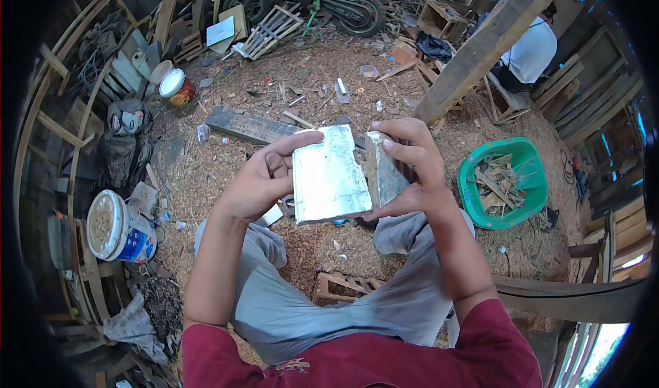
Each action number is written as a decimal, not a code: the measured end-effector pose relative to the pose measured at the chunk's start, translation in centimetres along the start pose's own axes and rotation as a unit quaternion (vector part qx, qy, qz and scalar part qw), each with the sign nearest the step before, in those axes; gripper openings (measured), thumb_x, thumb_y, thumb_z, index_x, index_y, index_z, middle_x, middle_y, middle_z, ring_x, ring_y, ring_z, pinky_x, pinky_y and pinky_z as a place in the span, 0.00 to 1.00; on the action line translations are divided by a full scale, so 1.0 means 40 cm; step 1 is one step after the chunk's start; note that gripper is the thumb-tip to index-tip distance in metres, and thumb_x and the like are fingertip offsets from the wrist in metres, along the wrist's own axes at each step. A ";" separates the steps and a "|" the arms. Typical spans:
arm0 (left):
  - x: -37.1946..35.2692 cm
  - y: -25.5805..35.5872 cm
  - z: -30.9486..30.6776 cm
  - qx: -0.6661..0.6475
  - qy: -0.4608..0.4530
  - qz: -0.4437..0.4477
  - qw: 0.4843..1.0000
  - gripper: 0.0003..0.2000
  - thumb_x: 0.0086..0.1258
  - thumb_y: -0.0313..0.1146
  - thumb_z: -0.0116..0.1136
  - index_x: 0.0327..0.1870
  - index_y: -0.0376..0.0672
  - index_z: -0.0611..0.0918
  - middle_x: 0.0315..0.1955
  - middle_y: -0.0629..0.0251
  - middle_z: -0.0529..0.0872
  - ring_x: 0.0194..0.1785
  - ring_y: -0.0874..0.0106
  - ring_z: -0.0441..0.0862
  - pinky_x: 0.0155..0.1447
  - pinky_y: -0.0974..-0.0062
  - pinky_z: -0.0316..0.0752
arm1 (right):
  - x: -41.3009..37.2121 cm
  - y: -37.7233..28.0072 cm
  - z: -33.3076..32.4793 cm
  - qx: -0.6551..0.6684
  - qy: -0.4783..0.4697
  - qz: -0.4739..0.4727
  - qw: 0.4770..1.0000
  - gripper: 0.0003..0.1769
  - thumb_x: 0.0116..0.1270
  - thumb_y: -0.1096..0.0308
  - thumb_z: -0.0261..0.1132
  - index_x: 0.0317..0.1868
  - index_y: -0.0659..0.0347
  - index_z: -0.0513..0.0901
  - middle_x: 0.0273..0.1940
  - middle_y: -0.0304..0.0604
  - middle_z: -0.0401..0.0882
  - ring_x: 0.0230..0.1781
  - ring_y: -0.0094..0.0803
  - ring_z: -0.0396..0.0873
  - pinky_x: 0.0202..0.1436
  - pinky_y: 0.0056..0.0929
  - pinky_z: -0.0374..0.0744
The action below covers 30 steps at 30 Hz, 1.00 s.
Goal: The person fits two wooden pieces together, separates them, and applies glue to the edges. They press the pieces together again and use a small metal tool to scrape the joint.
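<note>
My left hand (255, 176) grips a flat, roughly square whitish slab (328, 176) by its left side, thumb beneath and fingers along the top corner. The slab's right edge is ragged and its face is scuffed grey in places. In my right hand (422, 165) is a thicker grey-brown piece (388, 174), tilted so that its rough edge faces the slab. Fingers reach over its top while the thumb presses from below. The two pieces are held close side by side above my lap, their uneven edges facing each other.
A green basin (467, 199) of wood scraps stands on the right. At left are a white bucket (122, 233) and a smaller tub (177, 89). Beyond my hands lies a dark beam (250, 126); a slanting post (484, 51) rises near a person in white (532, 51).
</note>
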<state>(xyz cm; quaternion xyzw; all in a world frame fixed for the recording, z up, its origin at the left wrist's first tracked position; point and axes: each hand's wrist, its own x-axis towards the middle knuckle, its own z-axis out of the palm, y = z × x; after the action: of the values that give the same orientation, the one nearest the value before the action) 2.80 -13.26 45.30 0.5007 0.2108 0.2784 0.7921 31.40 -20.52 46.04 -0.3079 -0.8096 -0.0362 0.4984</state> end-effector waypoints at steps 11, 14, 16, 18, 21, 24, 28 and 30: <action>0.014 -0.086 -0.012 0.329 0.188 0.144 0.914 0.23 0.63 0.23 0.73 0.59 0.53 0.82 0.51 0.70 0.79 0.63 0.70 0.74 0.70 0.67 0.70 | -0.015 0.029 -0.018 -0.044 0.009 0.031 0.999 0.54 0.37 0.39 0.92 0.62 0.57 0.79 0.63 0.55 0.85 0.57 0.51 0.85 0.60 0.48 0.79; 0.005 -0.076 0.008 0.503 0.269 0.201 0.796 0.25 0.61 0.22 0.74 0.59 0.55 0.83 0.61 0.61 0.69 0.73 0.61 0.67 0.78 0.64 0.63 | -0.028 0.036 -0.034 -0.034 0.005 0.046 0.998 0.55 0.39 0.40 0.92 0.65 0.56 0.78 0.65 0.58 0.82 0.62 0.52 0.83 0.64 0.48 0.79; 0.008 -0.079 0.008 0.491 0.321 0.219 0.780 0.25 0.60 0.22 0.73 0.58 0.56 0.83 0.62 0.58 0.68 0.75 0.57 0.63 0.80 0.60 0.58 | -0.026 0.036 -0.036 -0.031 0.012 0.045 0.998 0.55 0.39 0.40 0.92 0.65 0.56 0.78 0.65 0.57 0.82 0.62 0.52 0.83 0.65 0.48 0.79; 0.007 -0.077 0.007 0.488 0.364 0.236 0.757 0.24 0.59 0.23 0.73 0.57 0.57 0.84 0.63 0.56 0.67 0.75 0.54 0.62 0.81 0.58 0.56 | -0.019 0.032 -0.035 -0.038 0.033 0.036 0.998 0.53 0.38 0.39 0.92 0.61 0.57 0.80 0.63 0.54 0.85 0.57 0.51 0.85 0.60 0.48 0.79; 0.004 -0.068 0.003 0.496 0.402 0.269 0.721 0.23 0.59 0.25 0.76 0.55 0.56 0.85 0.67 0.54 0.65 0.76 0.53 0.61 0.81 0.57 0.56 | -0.018 0.023 -0.027 -0.040 0.013 0.034 0.999 0.52 0.38 0.39 0.92 0.60 0.57 0.80 0.63 0.54 0.85 0.58 0.51 0.85 0.61 0.48 0.79; 0.003 -0.064 -0.007 0.506 0.417 0.307 0.689 0.21 0.61 0.28 0.79 0.54 0.55 0.86 0.74 0.50 0.62 0.79 0.51 0.57 0.79 0.57 0.56 | -0.016 0.008 -0.018 -0.036 0.000 0.033 0.999 0.52 0.39 0.39 0.92 0.59 0.57 0.80 0.63 0.54 0.85 0.59 0.51 0.85 0.62 0.48 0.79; 0.000 -0.053 -0.011 0.526 0.397 0.343 0.669 0.18 0.62 0.27 0.78 0.52 0.53 0.86 0.78 0.51 0.62 0.80 0.50 0.60 0.79 0.53 0.59 | -0.027 0.011 0.001 -0.003 0.003 0.051 0.999 0.53 0.40 0.39 0.92 0.62 0.57 0.79 0.64 0.56 0.84 0.61 0.52 0.84 0.65 0.49 0.79; 0.008 -0.052 0.000 0.539 0.385 0.385 0.643 0.17 0.63 0.22 0.76 0.51 0.49 0.86 0.72 0.52 0.74 0.75 0.51 0.71 0.75 0.54 0.68 | -0.046 0.014 0.013 0.033 0.003 0.085 0.996 0.55 0.41 0.39 0.92 0.65 0.57 0.78 0.65 0.60 0.82 0.64 0.53 0.83 0.69 0.50 0.79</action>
<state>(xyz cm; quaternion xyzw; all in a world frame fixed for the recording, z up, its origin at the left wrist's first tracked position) 3.51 -13.78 43.40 0.7230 0.3972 0.5630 0.0506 31.86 -20.73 44.10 -0.3588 -0.7799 0.0318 0.5118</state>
